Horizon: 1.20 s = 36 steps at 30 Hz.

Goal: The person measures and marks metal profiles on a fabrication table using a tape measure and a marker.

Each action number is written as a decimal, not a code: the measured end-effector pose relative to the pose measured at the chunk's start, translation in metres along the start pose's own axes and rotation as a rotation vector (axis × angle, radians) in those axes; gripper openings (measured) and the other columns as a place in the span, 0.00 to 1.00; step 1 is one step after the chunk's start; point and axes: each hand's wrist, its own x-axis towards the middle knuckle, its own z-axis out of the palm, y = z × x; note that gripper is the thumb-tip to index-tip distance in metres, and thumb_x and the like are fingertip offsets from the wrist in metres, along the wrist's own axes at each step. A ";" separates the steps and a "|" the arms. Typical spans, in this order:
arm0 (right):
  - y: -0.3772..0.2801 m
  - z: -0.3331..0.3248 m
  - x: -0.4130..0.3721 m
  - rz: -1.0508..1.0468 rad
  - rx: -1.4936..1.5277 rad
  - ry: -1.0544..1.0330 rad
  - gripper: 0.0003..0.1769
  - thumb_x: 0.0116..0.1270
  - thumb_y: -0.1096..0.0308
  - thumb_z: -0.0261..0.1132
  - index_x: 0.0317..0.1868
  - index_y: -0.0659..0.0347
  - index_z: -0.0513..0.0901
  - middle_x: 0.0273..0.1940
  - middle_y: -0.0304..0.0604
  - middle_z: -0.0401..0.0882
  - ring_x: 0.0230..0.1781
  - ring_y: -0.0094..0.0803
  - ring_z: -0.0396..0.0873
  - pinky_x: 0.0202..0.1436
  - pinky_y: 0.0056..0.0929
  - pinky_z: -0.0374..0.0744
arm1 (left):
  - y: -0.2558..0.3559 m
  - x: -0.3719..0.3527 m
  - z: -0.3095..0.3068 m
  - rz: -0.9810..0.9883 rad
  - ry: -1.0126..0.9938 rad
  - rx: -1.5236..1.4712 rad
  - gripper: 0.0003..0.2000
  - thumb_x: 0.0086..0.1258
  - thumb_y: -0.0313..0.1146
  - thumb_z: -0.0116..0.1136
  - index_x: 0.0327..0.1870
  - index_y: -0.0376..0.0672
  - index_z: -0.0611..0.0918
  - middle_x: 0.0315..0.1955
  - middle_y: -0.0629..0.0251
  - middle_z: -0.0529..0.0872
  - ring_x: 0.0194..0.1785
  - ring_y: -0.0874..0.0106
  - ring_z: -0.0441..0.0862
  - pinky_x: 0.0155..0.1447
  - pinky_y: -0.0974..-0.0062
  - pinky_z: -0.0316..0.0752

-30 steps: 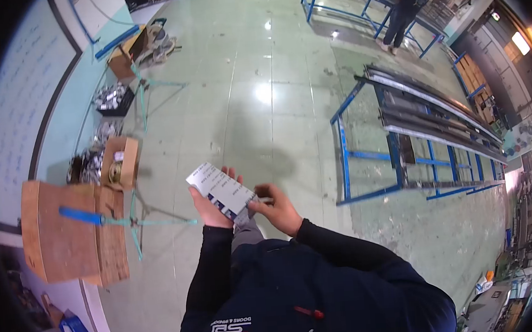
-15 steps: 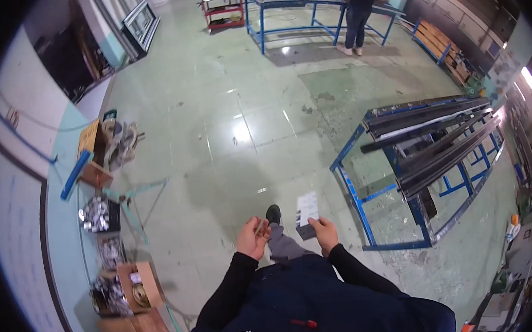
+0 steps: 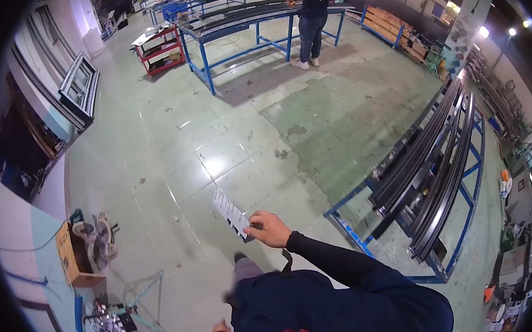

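Note:
My right hand (image 3: 268,230) is out in front of my body, thumb and fingers closed on a white printed paper (image 3: 229,210). The paper leans up and away to the left. It carries lines of small print and some black marks near its lower end. A dark edge shows at the grip, partly covered by my fingers. My left hand (image 3: 222,327) hangs low beside my left hip, small in view, with its fingers mostly hidden. Whether it holds anything does not show.
To the right, a blue rack (image 3: 360,239) bears long black profiles (image 3: 423,161). A person (image 3: 312,21) stands at a blue workbench (image 3: 207,31) ahead, near a red cart (image 3: 162,50). A miter saw (image 3: 100,236) and wooden box (image 3: 71,253) are at left. Framed windows (image 3: 80,86) lean farther back.
My view has swung right and up. My left hand, raised with a small object half a second ago, has dropped to my side. My right hand still holds the paper, now tilted left.

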 end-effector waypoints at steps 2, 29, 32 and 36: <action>0.023 -0.005 0.067 -0.072 -0.086 0.040 0.21 0.69 0.52 0.68 0.38 0.66 0.83 0.39 0.51 0.79 0.39 0.50 0.78 0.46 0.41 0.77 | 0.013 0.034 -0.006 -0.113 -0.081 0.152 0.23 0.61 0.43 0.63 0.55 0.43 0.84 0.45 0.48 0.89 0.50 0.52 0.87 0.55 0.54 0.80; 0.451 -0.204 0.533 1.307 -0.257 0.230 0.31 0.59 0.42 0.62 0.50 0.60 0.88 0.53 0.59 0.84 0.57 0.56 0.81 0.63 0.46 0.78 | 0.615 0.864 -0.595 -0.162 -0.047 -0.941 0.16 0.72 0.41 0.63 0.50 0.38 0.80 0.24 0.67 0.79 0.25 0.73 0.77 0.28 0.67 0.73; 0.461 -0.281 0.695 1.036 -0.340 0.396 0.33 0.63 0.38 0.64 0.52 0.59 0.87 0.54 0.59 0.83 0.58 0.57 0.80 0.63 0.46 0.78 | 0.622 0.898 -0.580 -0.103 -0.089 -0.765 0.16 0.72 0.41 0.62 0.49 0.37 0.84 0.29 0.60 0.86 0.30 0.69 0.82 0.32 0.66 0.78; 0.460 -0.374 0.891 0.634 -0.230 0.498 0.26 0.63 0.46 0.70 0.37 0.66 0.83 0.35 0.61 0.83 0.36 0.57 0.82 0.41 0.45 0.78 | 0.656 0.947 -0.595 -0.071 -0.102 -0.318 0.19 0.69 0.44 0.62 0.50 0.37 0.86 0.36 0.52 0.90 0.40 0.63 0.88 0.45 0.64 0.81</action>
